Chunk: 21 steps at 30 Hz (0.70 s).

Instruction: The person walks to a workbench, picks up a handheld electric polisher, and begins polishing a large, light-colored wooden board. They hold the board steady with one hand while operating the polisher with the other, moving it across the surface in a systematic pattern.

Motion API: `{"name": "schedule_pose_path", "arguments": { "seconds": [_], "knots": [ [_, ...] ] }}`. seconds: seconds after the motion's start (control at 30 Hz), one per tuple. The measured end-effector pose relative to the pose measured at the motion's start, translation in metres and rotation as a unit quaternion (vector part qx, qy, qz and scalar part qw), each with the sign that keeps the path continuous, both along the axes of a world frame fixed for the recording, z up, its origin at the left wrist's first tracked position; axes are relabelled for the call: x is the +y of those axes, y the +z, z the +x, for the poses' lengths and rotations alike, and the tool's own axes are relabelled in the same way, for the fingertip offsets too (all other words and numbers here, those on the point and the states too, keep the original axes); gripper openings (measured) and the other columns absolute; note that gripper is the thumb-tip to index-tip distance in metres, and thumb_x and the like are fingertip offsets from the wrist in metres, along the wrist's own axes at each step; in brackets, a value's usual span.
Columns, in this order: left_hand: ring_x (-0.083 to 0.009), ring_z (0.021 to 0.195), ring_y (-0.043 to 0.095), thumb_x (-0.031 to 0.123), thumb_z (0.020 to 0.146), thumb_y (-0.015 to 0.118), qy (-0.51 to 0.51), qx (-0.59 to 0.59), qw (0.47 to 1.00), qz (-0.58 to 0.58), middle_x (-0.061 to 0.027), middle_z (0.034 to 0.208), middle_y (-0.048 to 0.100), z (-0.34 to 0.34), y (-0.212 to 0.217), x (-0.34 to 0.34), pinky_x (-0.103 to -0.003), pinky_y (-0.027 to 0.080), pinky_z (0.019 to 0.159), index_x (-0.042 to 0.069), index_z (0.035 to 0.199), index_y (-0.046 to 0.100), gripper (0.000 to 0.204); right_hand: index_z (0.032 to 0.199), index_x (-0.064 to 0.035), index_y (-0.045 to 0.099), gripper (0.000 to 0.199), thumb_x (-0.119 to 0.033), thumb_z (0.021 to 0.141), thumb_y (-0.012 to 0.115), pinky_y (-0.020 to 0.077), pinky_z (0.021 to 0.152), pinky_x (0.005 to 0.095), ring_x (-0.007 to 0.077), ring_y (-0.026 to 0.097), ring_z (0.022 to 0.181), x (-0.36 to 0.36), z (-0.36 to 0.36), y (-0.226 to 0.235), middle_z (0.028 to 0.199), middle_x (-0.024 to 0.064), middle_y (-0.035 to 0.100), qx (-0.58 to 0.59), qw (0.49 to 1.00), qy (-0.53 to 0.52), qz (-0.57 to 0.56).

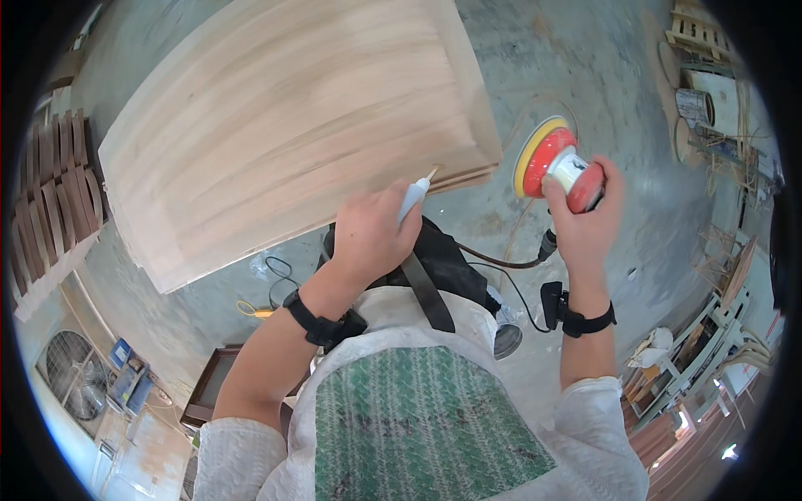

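In my left hand (pixel 368 230) is a small white squeeze bottle (pixel 413 199), fingers closed round it. Its thin pointed nozzle reaches to the near right corner area of a large pale wooden panel (pixel 292 125); whether the tip touches the wood I cannot tell. My right hand (pixel 589 221) grips a round sander (pixel 568 171) with a red body, white middle and yellow-edged pad. The sander is held up beyond the panel's right edge, tilted with its pad facing left. Other thin sheets show beneath the panel's near edge.
A black hose (pixel 510 264) runs below the sander near my body. To the far left stand rows of brown curved wooden pieces (pixel 54 204), with a round fan (pixel 73 376) below. Stacked frames and timber (pixel 702 334) line the right side. A dark tray (pixel 209 384) lies near my left elbow.
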<state>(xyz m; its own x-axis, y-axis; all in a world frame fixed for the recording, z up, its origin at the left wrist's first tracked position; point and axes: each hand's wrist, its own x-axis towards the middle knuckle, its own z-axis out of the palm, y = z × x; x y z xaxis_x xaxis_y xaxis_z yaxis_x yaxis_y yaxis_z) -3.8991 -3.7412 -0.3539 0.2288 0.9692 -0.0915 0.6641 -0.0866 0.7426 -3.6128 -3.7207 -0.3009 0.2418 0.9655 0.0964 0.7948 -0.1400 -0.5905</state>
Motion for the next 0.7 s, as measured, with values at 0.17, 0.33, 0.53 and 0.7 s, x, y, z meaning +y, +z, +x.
{"name": "schedule_pose_path", "arguments": {
  "seconds": [0.17,0.33,0.53,0.7],
  "knots": [
    [-0.0362,0.078,0.070,0.006,0.086,0.075,0.053,-0.065,0.995,0.062,-0.0162,0.090,0.072,-0.029,-0.003,-0.018,-0.043,0.056,0.069,0.006,0.116,0.067,0.031,0.132,-0.0022,0.053,0.063,-0.026,0.082,0.084,0.0562,0.088,0.0456,0.0391,0.067,0.107,0.029,-0.049,0.003,0.125,0.0218,0.059,-0.100,0.984,0.112,-0.098],
    [-0.0365,0.084,0.069,0.000,0.081,0.075,0.062,-0.083,0.992,0.076,-0.0150,0.097,0.071,-0.069,-0.018,-0.052,-0.043,0.056,0.072,0.006,0.114,0.066,0.035,0.124,-0.0033,0.053,0.054,-0.019,0.081,0.081,0.0586,0.073,0.0484,0.0421,0.069,0.091,0.052,-0.123,-0.012,0.111,0.0208,0.058,-0.144,0.953,0.253,-0.085],
    [-0.0375,0.093,0.068,-0.002,0.077,0.075,0.128,-0.053,0.988,0.071,-0.0155,0.106,0.070,-0.092,-0.020,-0.080,-0.043,0.056,0.079,0.004,0.116,0.066,0.040,0.133,-0.0063,0.052,0.059,-0.024,0.085,0.081,0.0580,0.079,0.0505,0.0442,0.067,0.099,0.064,-0.142,-0.019,0.120,0.0216,0.058,-0.140,0.951,0.253,-0.105],
    [-0.0386,0.118,0.063,0.003,0.075,0.076,0.106,0.002,0.989,0.103,-0.0156,0.124,0.068,-0.103,-0.016,-0.077,-0.049,0.050,0.098,0.003,0.114,0.067,0.040,0.130,-0.0053,0.052,0.062,-0.027,0.082,0.084,0.0578,0.080,0.0506,0.0444,0.067,0.101,0.054,-0.146,-0.024,0.119,0.0221,0.058,-0.168,0.953,0.238,-0.082]
  ]
}}
